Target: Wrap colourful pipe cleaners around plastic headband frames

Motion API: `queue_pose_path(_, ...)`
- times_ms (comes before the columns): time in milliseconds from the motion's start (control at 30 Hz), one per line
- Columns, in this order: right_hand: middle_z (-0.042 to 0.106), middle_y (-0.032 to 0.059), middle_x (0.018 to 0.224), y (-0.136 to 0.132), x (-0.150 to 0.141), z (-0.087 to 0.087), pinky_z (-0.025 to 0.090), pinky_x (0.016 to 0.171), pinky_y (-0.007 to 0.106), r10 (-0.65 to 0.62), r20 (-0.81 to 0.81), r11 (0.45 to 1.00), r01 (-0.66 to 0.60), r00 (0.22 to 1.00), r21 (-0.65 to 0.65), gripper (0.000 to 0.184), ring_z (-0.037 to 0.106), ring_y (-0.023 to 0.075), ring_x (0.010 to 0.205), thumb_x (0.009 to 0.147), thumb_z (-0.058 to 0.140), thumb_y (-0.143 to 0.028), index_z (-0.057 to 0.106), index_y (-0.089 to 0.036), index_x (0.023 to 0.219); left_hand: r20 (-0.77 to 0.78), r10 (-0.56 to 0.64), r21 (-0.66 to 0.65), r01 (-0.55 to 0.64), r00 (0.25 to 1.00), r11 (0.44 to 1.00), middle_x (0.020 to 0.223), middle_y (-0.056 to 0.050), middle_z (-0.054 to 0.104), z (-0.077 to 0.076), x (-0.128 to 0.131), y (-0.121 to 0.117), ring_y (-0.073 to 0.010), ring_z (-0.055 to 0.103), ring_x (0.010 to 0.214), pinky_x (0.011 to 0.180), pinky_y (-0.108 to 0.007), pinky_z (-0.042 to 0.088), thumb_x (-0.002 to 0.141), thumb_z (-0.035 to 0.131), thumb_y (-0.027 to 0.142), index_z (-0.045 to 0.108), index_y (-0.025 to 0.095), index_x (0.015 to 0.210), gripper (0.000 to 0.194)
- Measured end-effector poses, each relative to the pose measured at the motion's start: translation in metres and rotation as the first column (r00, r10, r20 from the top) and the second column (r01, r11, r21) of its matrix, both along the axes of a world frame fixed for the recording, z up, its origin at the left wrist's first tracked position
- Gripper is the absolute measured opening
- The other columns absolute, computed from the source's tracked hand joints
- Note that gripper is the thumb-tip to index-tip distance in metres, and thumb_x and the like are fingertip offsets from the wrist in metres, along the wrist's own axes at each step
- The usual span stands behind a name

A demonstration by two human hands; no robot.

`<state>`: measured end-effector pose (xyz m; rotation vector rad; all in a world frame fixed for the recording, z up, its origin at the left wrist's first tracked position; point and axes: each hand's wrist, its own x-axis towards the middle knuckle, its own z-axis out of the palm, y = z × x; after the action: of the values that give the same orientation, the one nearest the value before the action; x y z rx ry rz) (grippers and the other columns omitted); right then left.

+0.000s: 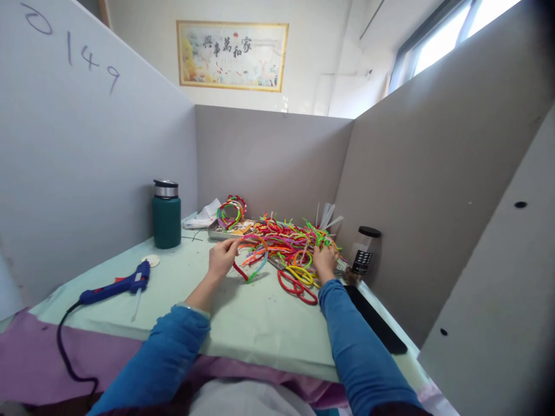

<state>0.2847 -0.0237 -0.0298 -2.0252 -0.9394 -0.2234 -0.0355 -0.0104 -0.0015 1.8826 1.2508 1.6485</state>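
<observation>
My left hand [222, 257] is closed in a pinch on a curved band of coloured fuzzy pipe cleaners [262, 254], with red, orange, blue and green stretches. The band hangs over the table as an open loop. My right hand [326, 260] reaches into the right side of a heap of pipe cleaners [281, 237] in many colours. Its fingers are partly hidden among green strands, so what they grip cannot be made out. Just left of that hand lie red-handled scissors [298, 288] and yellow-handled scissors [304, 275].
A blue glue gun [117, 286] with a cord lies at left, near a green bottle [166, 216]. Behind the heap, a metal tray [217, 233] holds small pieces and coloured rings [231, 212]. At right are a clear bottle [363, 254] and a black strip [377, 320]. Grey partitions enclose the table.
</observation>
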Motion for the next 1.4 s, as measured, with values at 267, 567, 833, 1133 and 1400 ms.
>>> queue_pose_path(267, 0.044, 0.0184, 0.136, 0.001, -0.008, 0.001, 0.033, 0.095, 0.048, -0.037, 0.163, 0.999, 0.035, 0.986, 0.017, 0.040, 0.040, 0.0341, 0.120, 0.089, 0.042, -0.032, 0.057, -0.011, 0.120, -0.020, 0.004, 0.005, -0.004, 1.000, 1.000, 0.055, 0.002, 0.061, 0.000, 0.000, 0.000, -0.0112, 0.053, 0.055, 0.057, -0.020, 0.039, 0.081, 0.052, 0.046, 0.074, 0.018, 0.087, 0.036)
queue_pose_path(567, 0.049, 0.0231, 0.130, 0.023, 0.018, 0.028, 0.035, 0.095, 0.043, 0.007, 0.180, 0.985, 0.024, 0.984, -0.172, 0.043, 0.044, 0.0326, 0.120, 0.090, 0.040, -0.030, 0.053, -0.006, 0.125, -0.016, -0.011, 0.009, 0.011, 1.000, 1.000, 0.055, 0.001, 0.061, 0.000, 0.002, -0.003, -0.0114, 0.053, 0.053, 0.054, -0.020, 0.039, 0.082, 0.050, 0.045, 0.072, 0.018, 0.082, 0.036)
queue_pose_path(833, 0.062, 0.0176, 0.112, 0.021, 0.006, 0.004, 0.039, 0.090, 0.033, 0.177, 0.227, 0.959, -0.116, 0.958, -0.257, 0.030, 0.053, 0.0278, 0.110, 0.084, 0.050, -0.022, 0.065, -0.011, 0.108, -0.016, -0.003, 0.011, 0.003, 1.000, 1.000, 0.054, 0.001, 0.062, 0.002, 0.002, -0.005, -0.0116, 0.054, 0.053, 0.055, -0.021, 0.039, 0.081, 0.051, 0.046, 0.073, 0.018, 0.084, 0.036)
queue_pose_path(1133, 0.066, 0.0177, 0.100, 0.024, 0.006, 0.008, 0.042, 0.081, 0.035, 0.112, 0.135, 0.979, -0.085, 0.984, -0.187, 0.042, 0.062, 0.0259, 0.094, 0.094, 0.030, -0.029, 0.053, -0.009, 0.122, -0.015, 0.003, 0.018, -0.003, 1.000, 1.000, 0.055, 0.001, 0.063, 0.001, 0.002, -0.004, -0.0116, 0.055, 0.053, 0.054, -0.021, 0.039, 0.081, 0.051, 0.048, 0.074, 0.018, 0.084, 0.037)
queue_pose_path(1400, 0.064, 0.0176, 0.111, 0.041, 0.030, 0.022, 0.042, 0.083, 0.036, 0.230, 0.096, 0.935, -0.193, 0.968, -0.297, 0.054, 0.061, 0.0278, 0.101, 0.087, 0.045, -0.031, 0.038, -0.013, 0.138, -0.001, -0.024, -0.004, 0.024, 1.000, 1.000, 0.055, 0.001, 0.061, -0.002, 0.003, -0.003, -0.0116, 0.054, 0.053, 0.055, -0.021, 0.039, 0.081, 0.051, 0.048, 0.074, 0.017, 0.087, 0.038)
